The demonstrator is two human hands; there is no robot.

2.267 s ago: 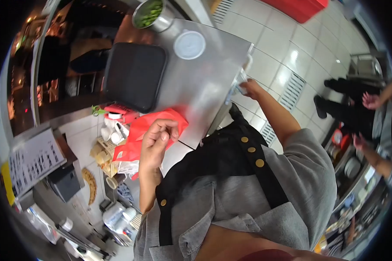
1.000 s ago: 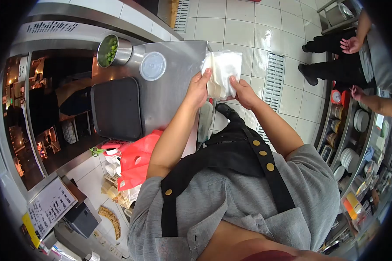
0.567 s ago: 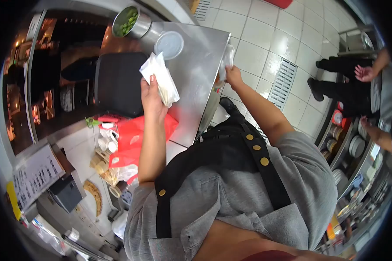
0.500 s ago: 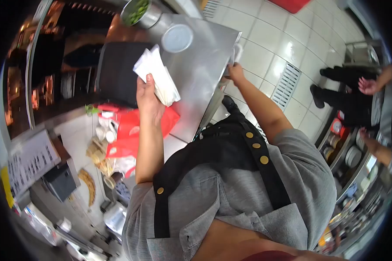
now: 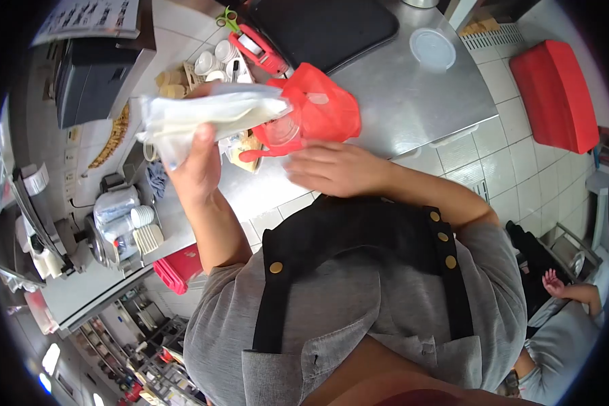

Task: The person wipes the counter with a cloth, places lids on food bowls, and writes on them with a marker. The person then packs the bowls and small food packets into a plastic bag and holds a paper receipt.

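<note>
My left hand [image 5: 197,169] is closed round a white packet in clear plastic [image 5: 216,116], with the thumb over its near side. The packet lies crosswise, raised above the counter, and its contents are blurred. Close to my apron, my right hand [image 5: 331,168] has its fingers stretched out, somewhat smeared by motion. I see nothing in it. Just beyond those fingers a red plastic bag [image 5: 335,108] lies on the steel counter [image 5: 392,111]. What looks like a clear round container [image 5: 282,130] shows at the bag's left side, partly behind the packet.
A black tray-like slab [image 5: 318,30] and a pale round lid [image 5: 432,49] lie on the counter. White cups [image 5: 208,63] and green-handled scissors [image 5: 227,18] are at the back. A red bin [image 5: 555,95] stands on the floor at right; another person's hand [image 5: 553,283] shows lower right.
My view has turned left along the counter. The packet has swung over to the left in my left hand. My right hand has left the counter's edge and come in near the red bag.
</note>
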